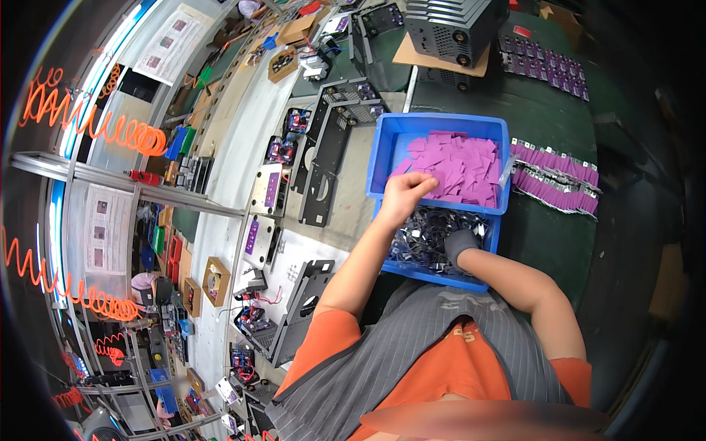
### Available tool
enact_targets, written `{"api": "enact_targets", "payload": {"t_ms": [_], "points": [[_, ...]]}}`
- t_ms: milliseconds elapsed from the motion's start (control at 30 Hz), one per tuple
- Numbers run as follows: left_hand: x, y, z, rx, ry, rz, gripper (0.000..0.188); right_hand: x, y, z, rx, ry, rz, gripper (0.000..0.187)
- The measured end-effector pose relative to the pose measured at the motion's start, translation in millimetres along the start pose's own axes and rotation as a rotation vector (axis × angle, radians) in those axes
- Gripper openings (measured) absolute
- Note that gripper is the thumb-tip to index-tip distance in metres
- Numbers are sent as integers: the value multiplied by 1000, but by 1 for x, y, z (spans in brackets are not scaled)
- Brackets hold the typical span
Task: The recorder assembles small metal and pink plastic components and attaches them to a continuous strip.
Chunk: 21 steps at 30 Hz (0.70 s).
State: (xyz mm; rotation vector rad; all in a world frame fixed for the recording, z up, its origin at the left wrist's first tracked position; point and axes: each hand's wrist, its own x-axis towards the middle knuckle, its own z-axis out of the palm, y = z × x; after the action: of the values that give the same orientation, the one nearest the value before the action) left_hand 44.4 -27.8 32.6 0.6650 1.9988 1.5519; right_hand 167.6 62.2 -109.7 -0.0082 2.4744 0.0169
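Note:
In front of me stand two blue bins, one behind the other. The far bin (443, 122) holds a heap of purple flat pieces (460, 165). Over the left side of that heap is my bare left hand (404, 197), its fingers pinched together; whether a piece is between them is hidden. The near bin (412, 273) is filled with small black parts with shiny, light bits (423, 235). My right hand (460, 244), in a grey glove, reaches down among these parts at the bin's right side. Its fingertips are hidden there.
Rows of purple-and-white pieces (555, 176) lie right of the bins on the green tabletop (544, 246). Beyond are a stack of dark metal cases (448, 33) and more purple parts (544, 66). To the left, a conveyor line carries black metal frames (320, 176); orange coiled hoses (110, 132) hang past it.

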Motion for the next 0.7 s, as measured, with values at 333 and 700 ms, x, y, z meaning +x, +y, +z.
{"api": "enact_targets", "payload": {"t_ms": [333, 700], "points": [[-65, -26, 12, -333, -9, -197, 12, -27, 9, -25, 121, 80, -77, 21], [-84, -29, 26, -459, -37, -153, 19, -108, 50, -30, 1411, 506, -342, 23]]}}
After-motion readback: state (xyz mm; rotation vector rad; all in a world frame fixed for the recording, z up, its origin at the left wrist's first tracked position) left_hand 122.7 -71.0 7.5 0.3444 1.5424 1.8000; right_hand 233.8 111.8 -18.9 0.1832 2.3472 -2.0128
